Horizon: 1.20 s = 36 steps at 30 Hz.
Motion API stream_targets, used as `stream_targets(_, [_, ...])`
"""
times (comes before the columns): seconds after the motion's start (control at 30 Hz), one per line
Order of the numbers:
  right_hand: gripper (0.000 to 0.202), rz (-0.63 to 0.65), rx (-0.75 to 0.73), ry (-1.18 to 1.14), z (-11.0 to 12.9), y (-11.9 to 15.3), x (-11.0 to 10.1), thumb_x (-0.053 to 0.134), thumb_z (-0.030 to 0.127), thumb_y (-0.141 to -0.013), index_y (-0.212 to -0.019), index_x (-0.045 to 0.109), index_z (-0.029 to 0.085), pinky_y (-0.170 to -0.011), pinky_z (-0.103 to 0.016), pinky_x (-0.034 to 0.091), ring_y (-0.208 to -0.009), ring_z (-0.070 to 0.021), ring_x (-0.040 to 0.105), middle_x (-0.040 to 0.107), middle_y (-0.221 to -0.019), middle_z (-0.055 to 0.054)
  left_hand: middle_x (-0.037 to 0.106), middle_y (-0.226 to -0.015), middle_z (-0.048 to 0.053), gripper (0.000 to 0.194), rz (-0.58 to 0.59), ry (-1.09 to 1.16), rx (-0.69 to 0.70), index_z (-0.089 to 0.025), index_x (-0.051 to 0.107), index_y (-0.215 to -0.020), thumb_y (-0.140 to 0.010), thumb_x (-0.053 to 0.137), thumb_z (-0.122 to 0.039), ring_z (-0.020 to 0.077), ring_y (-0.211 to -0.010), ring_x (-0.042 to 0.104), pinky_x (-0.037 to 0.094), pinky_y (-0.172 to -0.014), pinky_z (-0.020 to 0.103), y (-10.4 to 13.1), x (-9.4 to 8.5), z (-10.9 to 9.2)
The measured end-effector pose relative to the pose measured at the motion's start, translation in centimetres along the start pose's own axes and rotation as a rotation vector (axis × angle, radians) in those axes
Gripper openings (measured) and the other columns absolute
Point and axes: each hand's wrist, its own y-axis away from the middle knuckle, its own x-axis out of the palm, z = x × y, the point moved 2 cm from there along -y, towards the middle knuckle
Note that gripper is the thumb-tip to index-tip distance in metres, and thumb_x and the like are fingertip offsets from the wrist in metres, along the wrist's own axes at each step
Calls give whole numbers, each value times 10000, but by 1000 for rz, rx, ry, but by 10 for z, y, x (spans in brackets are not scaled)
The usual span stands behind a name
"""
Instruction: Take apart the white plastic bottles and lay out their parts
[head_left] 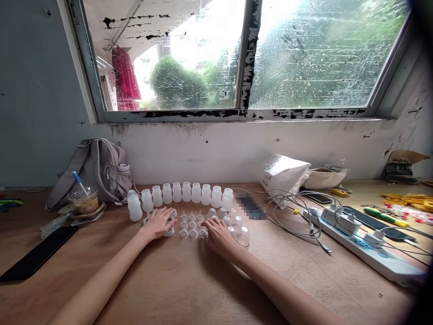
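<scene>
A curved row of frosted white baby bottles (186,192) stands along the back of the work area. The leftmost bottle (134,207) is set nearer and carries a clear cap. My left hand (158,224) lies flat, fingers spread, over a group of whitish screw rings (170,232), hiding most of them. Clear silicone nipples (192,225) sit in a grid between my hands. My right hand (218,234) rests at the grid's right edge, fingers slightly bent and apart, touching or just above the nipples there. Clear dome caps (242,238) stand beside it, some behind the hand.
On the left are a grey backpack (98,171), an iced drink cup (84,201) and a black phone (39,253). To the right lie a white pouch (284,176), tangled cables (306,221), a power strip (365,246) and a screwdriver (385,216). A window (243,58) is behind the table.
</scene>
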Motion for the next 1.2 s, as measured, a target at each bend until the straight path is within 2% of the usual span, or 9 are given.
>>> stream_targets(0.13, [299, -2, -4, -1, 0, 0, 0, 382, 57, -745, -990, 497, 183, -735, -290, 292, -875, -188, 409, 537, -914, -52, 355, -1334, 43, 603, 8, 10, -69, -215, 345, -1275, -809, 212, -573, 250, -1244, 249, 162, -996, 458, -1, 5, 2])
stream_targets(0.2, [297, 2, -4, 0, 0, 0, 0, 383, 56, -748, -990, 498, 184, -738, -291, 294, -879, -189, 409, 537, -915, -54, 377, -1318, 65, 593, -70, 16, -96, -190, 365, -1259, -815, 228, -558, 249, -1228, 278, 191, -989, 442, 1, 1, 2])
stream_targets(0.43, [265, -11, -1, -1, 2, 0, -4, 384, 59, -767, -972, 496, 185, -751, -304, 305, -870, -194, 417, 538, -901, -59, 454, -1207, 99, 388, -735, 28, -214, -177, 422, -1161, -838, 347, -379, 234, -1140, 383, 283, -955, 372, 18, -43, 12])
stream_targets(0.63, [250, -13, -2, 12, 4, -1, -5, 403, 79, -774, -978, 493, 192, -746, -307, 321, -874, -201, 426, 546, -909, -61, 363, -1259, 171, 631, -1049, 95, -410, -126, 270, -1251, -733, 512, -394, 280, -1165, 352, 305, -933, 406, 28, -48, 58])
stream_targets(0.73, [246, -11, -2, 8, 3, -1, -4, 396, 88, -782, -982, 494, 193, -742, -311, 325, -871, -206, 431, 549, -911, -65, 495, -1118, 164, 737, -947, 257, -605, -115, 273, -1229, -654, 571, -465, 283, -990, 507, 424, -770, 375, 29, -33, 86])
stream_targets(0.83, [237, -17, -3, -4, 3, -1, -4, 387, 99, -792, -981, 496, 192, -742, -316, 327, -867, -208, 435, 551, -905, -65, 597, -911, 105, 526, -759, 327, -731, -166, 453, -1043, -658, 540, -515, 288, -830, 577, 445, -629, 345, 29, -23, 98])
stream_targets(0.9, [228, -30, 0, -13, 2, -1, -6, 386, 102, -795, -975, 498, 189, -745, -317, 330, -866, -208, 439, 554, -903, -65, 602, -882, 89, 426, -786, 275, -703, -184, 493, -952, -690, 502, -521, 281, -819, 579, 441, -625, 331, 31, -28, 92])
stream_targets(1.03, [210, -90, 10, -44, 6, -2, -16, 400, 132, -804, -983, 495, 184, -752, -328, 338, -869, -212, 455, 562, -919, -74, 563, -954, 75, 432, -879, 133, -439, -189, 449, -1040, -732, 471, -491, 242, -866, 557, 440, -698, 309, 33, -47, 49])
stream_targets(1.2, [293, -263, -28, -230, 18, -2, -41, 405, 284, -840, -1111, 406, 172, -755, -329, 370, -865, -205, 497, 560, -945, -96, 539, -988, 64, 408, -570, 67, 102, -216, 449, -1095, -753, 473, -437, 211, -885, 547, 435, -777, 311, 32, -37, -30])
